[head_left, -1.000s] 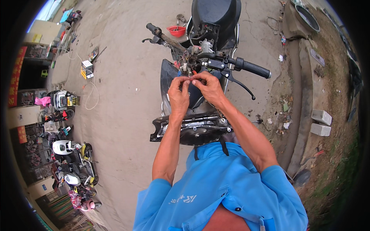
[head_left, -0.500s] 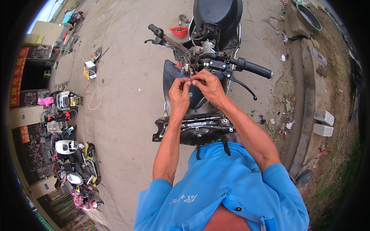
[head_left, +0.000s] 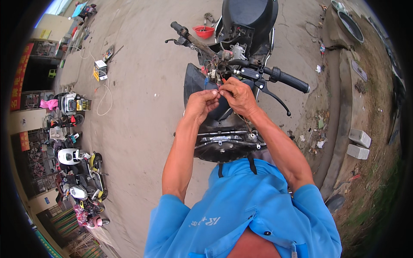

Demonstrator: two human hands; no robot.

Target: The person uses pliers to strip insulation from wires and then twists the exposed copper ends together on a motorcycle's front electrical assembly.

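Observation:
A partly stripped black scooter (head_left: 251, 19) stands in front of me, its bundle of thin coloured wires (head_left: 213, 72) exposed at the middle of the handlebar. Just below that bundle my hands meet, fingertip to fingertip. My left hand (head_left: 202, 105) is closed, thumb and forefinger pinching at a thin wire. My right hand (head_left: 238, 96) is closed too, its fingers bent round the same spot; the wire's end is mostly hidden between them. A red-covered wire (head_left: 223, 80) runs down beside the right fingers. Nearer me, a detached dark front panel with a lamp strip (head_left: 221, 139) lies across the scooter's front.
The right grip with brake lever (head_left: 288, 80) reaches out beside my right arm; the left grip (head_left: 178, 28) points away to the left. A red bowl (head_left: 203, 32) sits on the ground. Parked scooters (head_left: 73, 157) line the left; pale blocks (head_left: 359, 144) lie right.
My left hand has tilted and its fingers have spread a little from the palm, the fingertips still meeting the right hand's. The view has shifted slightly.

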